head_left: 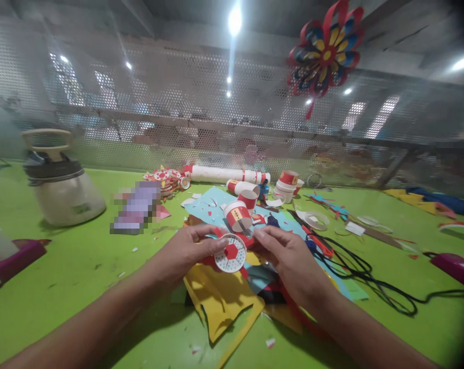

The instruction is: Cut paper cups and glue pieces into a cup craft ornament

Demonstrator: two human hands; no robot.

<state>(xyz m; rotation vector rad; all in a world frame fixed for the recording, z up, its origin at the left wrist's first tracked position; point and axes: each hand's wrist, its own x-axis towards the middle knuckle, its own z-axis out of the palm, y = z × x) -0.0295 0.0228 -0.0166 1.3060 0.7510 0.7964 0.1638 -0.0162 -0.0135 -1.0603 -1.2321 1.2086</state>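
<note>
My left hand [189,248] pinches a round white paper disc [230,261] between thumb and fingers. The disc has a red centre and blue dots, with red pieces partly showing around its edge. Just to its right, my right hand [293,256] is closed at the fingertips near a red part; what they hold is too small to make out. Beyond the hands, a red and white paper cup [237,218] lies on its side, next to another cup [248,199]. Yellow cut paper [220,297] and light blue sheets [204,205] lie beneath and around the hands.
A kettle-like jug [64,189] stands at left, near a blurred-out phone-like object [137,207]. Stacked paper cups [285,187], a long white tube [224,174] and a tape roll [312,220] lie farther back. Black cable [370,279] loops at right. A paper flower [327,51] hangs above.
</note>
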